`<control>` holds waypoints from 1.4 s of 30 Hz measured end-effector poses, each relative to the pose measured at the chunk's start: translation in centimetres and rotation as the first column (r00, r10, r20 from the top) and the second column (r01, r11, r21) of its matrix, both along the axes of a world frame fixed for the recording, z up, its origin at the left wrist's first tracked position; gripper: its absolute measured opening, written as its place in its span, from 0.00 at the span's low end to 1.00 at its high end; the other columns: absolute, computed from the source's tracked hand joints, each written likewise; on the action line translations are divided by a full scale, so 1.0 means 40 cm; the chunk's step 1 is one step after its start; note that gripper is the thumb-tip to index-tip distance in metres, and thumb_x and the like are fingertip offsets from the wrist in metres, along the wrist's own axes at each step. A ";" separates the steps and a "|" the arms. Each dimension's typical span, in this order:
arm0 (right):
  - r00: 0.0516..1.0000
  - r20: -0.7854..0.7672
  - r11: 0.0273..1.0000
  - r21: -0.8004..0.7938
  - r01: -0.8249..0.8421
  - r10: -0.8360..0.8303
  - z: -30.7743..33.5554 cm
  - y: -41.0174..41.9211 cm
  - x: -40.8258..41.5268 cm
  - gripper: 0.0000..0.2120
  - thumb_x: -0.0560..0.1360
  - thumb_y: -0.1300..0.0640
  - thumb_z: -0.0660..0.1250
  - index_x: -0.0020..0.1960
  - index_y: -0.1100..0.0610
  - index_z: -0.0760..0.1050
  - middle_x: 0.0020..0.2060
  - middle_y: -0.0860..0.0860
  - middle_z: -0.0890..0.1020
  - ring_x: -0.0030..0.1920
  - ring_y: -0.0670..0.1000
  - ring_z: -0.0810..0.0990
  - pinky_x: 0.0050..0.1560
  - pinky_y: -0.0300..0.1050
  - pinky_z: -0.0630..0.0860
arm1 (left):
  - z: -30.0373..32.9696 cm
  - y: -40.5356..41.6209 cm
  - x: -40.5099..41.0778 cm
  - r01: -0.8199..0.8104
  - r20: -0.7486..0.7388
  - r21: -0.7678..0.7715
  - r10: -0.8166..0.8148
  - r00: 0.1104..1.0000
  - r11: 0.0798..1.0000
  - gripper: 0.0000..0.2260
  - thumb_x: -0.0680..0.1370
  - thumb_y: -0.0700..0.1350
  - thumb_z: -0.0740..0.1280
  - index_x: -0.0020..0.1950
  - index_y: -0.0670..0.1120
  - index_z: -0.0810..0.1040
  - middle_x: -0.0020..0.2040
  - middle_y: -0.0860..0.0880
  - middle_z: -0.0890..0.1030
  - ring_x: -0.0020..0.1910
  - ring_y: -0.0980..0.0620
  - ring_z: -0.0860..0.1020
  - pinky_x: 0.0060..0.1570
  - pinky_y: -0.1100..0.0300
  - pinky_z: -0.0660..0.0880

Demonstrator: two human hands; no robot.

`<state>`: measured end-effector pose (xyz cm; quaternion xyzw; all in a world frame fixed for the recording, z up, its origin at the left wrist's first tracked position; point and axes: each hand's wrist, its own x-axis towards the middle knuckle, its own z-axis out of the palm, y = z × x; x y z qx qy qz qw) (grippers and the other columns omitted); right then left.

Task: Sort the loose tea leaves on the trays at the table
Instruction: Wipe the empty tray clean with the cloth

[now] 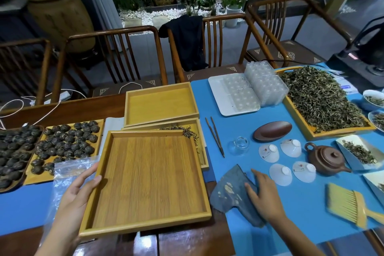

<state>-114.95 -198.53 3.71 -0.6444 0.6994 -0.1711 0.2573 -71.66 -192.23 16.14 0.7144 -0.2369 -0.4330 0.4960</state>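
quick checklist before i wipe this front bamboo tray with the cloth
1. Left hand grips the front bamboo tray at its left edge: ok.
2. Tray floor free of leaves: ok.
3. Right hand on the grey cloth: ok, resting on it, not gripping.
4. Tray fully supported: cannot tell, it overlaps the tray behind.
5. Upturned white cups clear of the cloth: ok.

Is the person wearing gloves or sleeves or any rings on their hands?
No gloves. Both the left hand and the right hand are bare, and so are both forearms as far as the picture shows, with no sleeves in view. No rings, watch or bracelet show. The fingernails look short and plain.
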 end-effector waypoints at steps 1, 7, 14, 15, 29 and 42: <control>1.000 -0.001 1.000 0.020 0.003 -0.003 -0.004 -0.006 -0.007 0.24 0.75 0.52 0.68 0.67 0.59 0.70 0.58 0.56 0.77 0.59 0.57 0.74 0.60 0.50 0.69 | -0.001 0.001 -0.002 -0.004 -0.001 0.001 0.004 1.000 1.000 0.13 0.76 0.50 0.67 0.60 0.61 0.79 0.55 0.56 0.80 0.50 0.50 0.79 0.39 0.53 0.74; 0.989 0.142 0.993 0.111 0.029 -0.045 -0.014 -0.016 0.024 0.08 0.72 0.49 0.70 0.46 0.49 0.73 0.35 0.45 0.77 0.39 0.49 0.78 0.37 0.41 0.70 | -0.004 -0.002 -0.025 0.005 0.029 -0.008 -0.005 1.000 1.000 0.11 0.76 0.50 0.67 0.56 0.64 0.80 0.50 0.60 0.81 0.45 0.54 0.80 0.36 0.57 0.72; 0.930 0.273 0.966 0.007 -0.259 0.248 0.062 0.021 0.079 0.06 0.79 0.48 0.60 0.44 0.44 0.64 0.34 0.48 0.77 0.37 0.43 0.77 0.36 0.34 0.70 | -0.003 -0.008 -0.028 0.017 0.033 0.013 -0.018 0.999 1.000 0.12 0.76 0.51 0.66 0.58 0.63 0.78 0.51 0.59 0.79 0.47 0.52 0.77 0.36 0.55 0.70; 0.913 0.325 0.965 0.004 -0.260 0.245 0.076 0.027 0.085 0.04 0.79 0.45 0.59 0.46 0.43 0.65 0.36 0.49 0.78 0.38 0.43 0.78 0.38 0.36 0.72 | -0.002 -0.009 -0.027 0.022 0.033 0.015 -0.022 0.999 1.000 0.12 0.76 0.51 0.66 0.58 0.64 0.78 0.50 0.59 0.78 0.47 0.52 0.76 0.36 0.54 0.70; 0.963 0.158 0.967 0.161 0.195 -0.220 -0.007 0.019 -0.078 0.06 0.76 0.56 0.67 0.46 0.56 0.70 0.36 0.50 0.78 0.40 0.56 0.78 0.36 0.46 0.67 | -0.042 -0.001 -0.048 0.016 -0.023 -0.030 -0.016 1.000 0.999 0.12 0.79 0.44 0.64 0.59 0.57 0.77 0.54 0.55 0.78 0.46 0.60 0.77 0.39 0.58 0.72; 0.520 0.756 0.890 0.456 0.018 -0.398 0.222 0.052 0.251 0.16 0.80 0.47 0.58 0.55 0.54 0.79 0.51 0.55 0.84 0.55 0.55 0.82 0.59 0.54 0.76 | -0.038 0.069 -0.115 -0.010 -0.054 -0.106 0.004 0.999 0.994 0.13 0.78 0.45 0.65 0.61 0.55 0.77 0.50 0.57 0.79 0.41 0.62 0.79 0.36 0.62 0.75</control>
